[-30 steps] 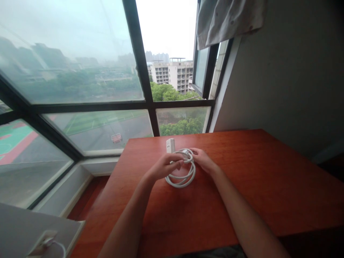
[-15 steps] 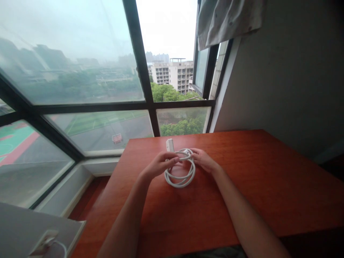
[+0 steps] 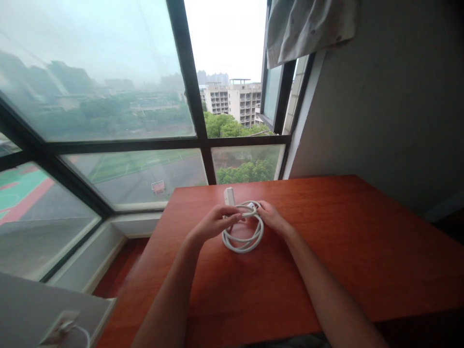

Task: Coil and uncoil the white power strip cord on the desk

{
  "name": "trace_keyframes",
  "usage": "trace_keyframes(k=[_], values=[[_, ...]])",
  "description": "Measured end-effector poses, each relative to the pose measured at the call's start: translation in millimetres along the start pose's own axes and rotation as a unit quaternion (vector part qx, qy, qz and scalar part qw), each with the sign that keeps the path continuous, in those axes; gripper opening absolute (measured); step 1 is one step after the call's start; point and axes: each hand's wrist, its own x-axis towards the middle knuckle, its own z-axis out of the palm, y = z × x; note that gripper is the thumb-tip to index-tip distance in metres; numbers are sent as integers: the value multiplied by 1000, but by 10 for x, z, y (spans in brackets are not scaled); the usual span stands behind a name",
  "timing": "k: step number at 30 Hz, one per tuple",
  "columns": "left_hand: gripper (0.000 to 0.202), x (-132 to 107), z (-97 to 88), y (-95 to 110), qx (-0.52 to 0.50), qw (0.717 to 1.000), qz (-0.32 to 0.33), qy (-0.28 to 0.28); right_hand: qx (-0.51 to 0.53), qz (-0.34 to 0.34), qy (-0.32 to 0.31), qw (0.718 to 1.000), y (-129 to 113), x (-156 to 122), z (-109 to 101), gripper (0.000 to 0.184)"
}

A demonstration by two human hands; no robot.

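White cable (image 3: 242,247), one, wound in a round coil of several turns, lying flat on the near-left part of one red-brown table (image 3: 344,241), close to the window side. White adapter block (image 3: 229,195), one, standing upright at the coil's far edge, just beyond the fingers. Left hand (image 3: 213,223), one: fingers curled, thumb and fingertips pinched on the strands at the coil's far-left side. Right hand (image 3: 271,217), one: fingers closed on the strands at the far-right side; both hands nearly meet over the coil. Grey cloth (image 3: 308,24), one, hanging above at the wall. White plug with cord (image 3: 60,326), one, lower left, well apart.
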Motion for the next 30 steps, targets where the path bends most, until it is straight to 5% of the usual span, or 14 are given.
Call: trace_keyframes(k=[8, 15, 30], values=[[38, -59, -89, 5, -1, 1000, -15, 20, 164, 41, 5, 986, -104, -32, 37, 28], [37, -72, -90, 21, -4, 1000, -10, 27, 334, 113, -21, 935, -53, -44, -31, 24], [39, -67, -88, -21, -18, 999, -6, 47, 397, 133, -99, 903, 11, -5, -99, 29]])
